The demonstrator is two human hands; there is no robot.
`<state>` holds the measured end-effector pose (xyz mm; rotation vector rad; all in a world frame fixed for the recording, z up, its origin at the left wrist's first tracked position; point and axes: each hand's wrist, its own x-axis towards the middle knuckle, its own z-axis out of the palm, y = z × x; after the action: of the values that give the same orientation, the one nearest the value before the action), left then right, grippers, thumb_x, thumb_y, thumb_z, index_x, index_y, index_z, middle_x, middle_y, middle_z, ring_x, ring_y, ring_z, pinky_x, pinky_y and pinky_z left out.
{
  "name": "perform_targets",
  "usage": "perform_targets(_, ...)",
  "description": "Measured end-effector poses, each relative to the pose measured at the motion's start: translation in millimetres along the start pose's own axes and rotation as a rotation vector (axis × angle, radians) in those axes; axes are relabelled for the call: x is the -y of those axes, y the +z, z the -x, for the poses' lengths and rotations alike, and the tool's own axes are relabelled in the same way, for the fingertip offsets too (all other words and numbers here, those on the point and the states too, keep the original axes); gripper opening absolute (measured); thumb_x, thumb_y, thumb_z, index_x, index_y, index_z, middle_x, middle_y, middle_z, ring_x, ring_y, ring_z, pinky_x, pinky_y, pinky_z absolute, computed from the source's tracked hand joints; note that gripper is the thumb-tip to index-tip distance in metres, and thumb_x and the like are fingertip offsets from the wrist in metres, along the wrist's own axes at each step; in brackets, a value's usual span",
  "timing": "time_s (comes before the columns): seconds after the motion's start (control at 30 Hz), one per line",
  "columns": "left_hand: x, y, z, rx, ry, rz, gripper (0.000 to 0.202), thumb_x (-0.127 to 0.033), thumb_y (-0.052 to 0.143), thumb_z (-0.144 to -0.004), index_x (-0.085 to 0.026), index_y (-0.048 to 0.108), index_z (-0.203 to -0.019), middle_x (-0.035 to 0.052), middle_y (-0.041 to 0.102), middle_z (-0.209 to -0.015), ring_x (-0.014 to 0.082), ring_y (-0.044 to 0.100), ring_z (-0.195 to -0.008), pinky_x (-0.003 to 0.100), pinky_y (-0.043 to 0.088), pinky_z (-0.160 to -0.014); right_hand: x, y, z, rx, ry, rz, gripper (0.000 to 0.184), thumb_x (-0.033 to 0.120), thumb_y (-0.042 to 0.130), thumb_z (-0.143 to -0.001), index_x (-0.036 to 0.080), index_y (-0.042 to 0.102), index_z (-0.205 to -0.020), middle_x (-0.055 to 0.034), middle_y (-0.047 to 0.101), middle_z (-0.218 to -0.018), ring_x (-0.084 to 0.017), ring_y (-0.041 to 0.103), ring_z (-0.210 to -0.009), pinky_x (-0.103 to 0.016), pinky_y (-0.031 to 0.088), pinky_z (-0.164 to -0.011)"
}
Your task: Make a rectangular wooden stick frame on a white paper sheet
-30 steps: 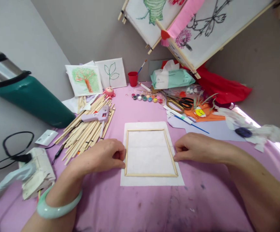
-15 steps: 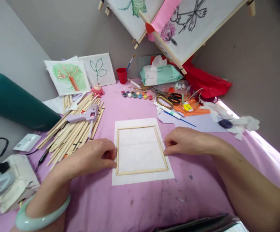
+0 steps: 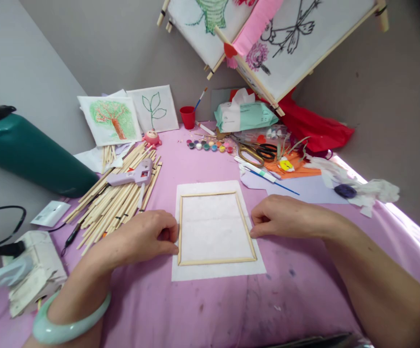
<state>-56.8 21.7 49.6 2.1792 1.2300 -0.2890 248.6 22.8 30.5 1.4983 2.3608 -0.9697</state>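
Looking through the head view, I find a four-sided frame of slim, pale wooden sticks [image 3: 217,261] lying flat on a thin, faintly creased white sheet [image 3: 211,232], whose margin shows around every side. The left hand [image 3: 146,237] and right hand [image 3: 280,216] sit at opposite edges, fingers curled narrow, probably to steady it; I cannot tell whether they pinch or merely press. Beyond the left hand, straight wooden rods [image 3: 117,206] lie heaped beneath a smooth lilac plastic glue gun [image 3: 128,179], likely for easy reach.
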Motion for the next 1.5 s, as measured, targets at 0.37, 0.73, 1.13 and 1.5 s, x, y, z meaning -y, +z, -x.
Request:
perform_targets(0.37,2.0,-2.6,6.5,0.000,0.025,0.063,0.009,-0.027,0.060,-0.073,-0.020,0.063,-0.078,-0.0017,0.061,-0.076,0.0125,0.054,-0.068,0.023,0.037,-0.059,-3.4,-0.3,0.7,0.006,0.018,-0.003,0.023,0.038,0.056,-0.075,0.020,0.059,-0.062,0.0025,0.056,-0.058,-0.011,0.045,-0.054,-0.024,0.027,-0.049)
perform_targets(0.73,4.5,-4.2,3.5,-0.311,-0.038,0.080,0.016,-0.022,0.050,-0.082,-0.018,0.065,-0.083,0.0007,0.067,-0.079,0.0137,0.059,-0.071,0.024,0.041,-0.065,-19.5,-2.8,-12.7,-0.368,0.028,-0.050,0.016,0.033,0.053,-0.079,0.024,0.065,-0.075,0.0010,0.068,-0.077,-0.017,0.059,-0.070,-0.027,0.037,-0.060)
perform_targets(1.13,20.3,13.5,-9.9,-0.452,-0.005,-0.099,0.037,-0.019,0.040,-0.089,-0.021,0.058,-0.121,0.0079,0.062,-0.103,0.0209,0.060,-0.093,0.034,0.045,-0.085,-35.6,6.1,-29.9,-0.474,0.038,-0.118,0.016,0.036,0.053,-0.080,0.024,0.064,-0.078,0.0019,0.068,-0.077,-0.017,0.061,-0.072,-0.027,0.041,-0.063)
perform_targets(1.5,14.5,13.8,-6.6,-0.456,-0.054,-0.174,0.034,-0.021,0.035,-0.091,-0.021,0.061,-0.113,0.0075,0.064,-0.096,0.0214,0.062,-0.087,0.033,0.046,-0.078,-39.1,9.9,-32.8,-0.471,0.021,-0.163,0.021,0.040,0.052,-0.081,0.023,0.063,-0.080,0.0007,0.068,-0.077,-0.018,0.061,-0.072,-0.027,0.042,-0.063)
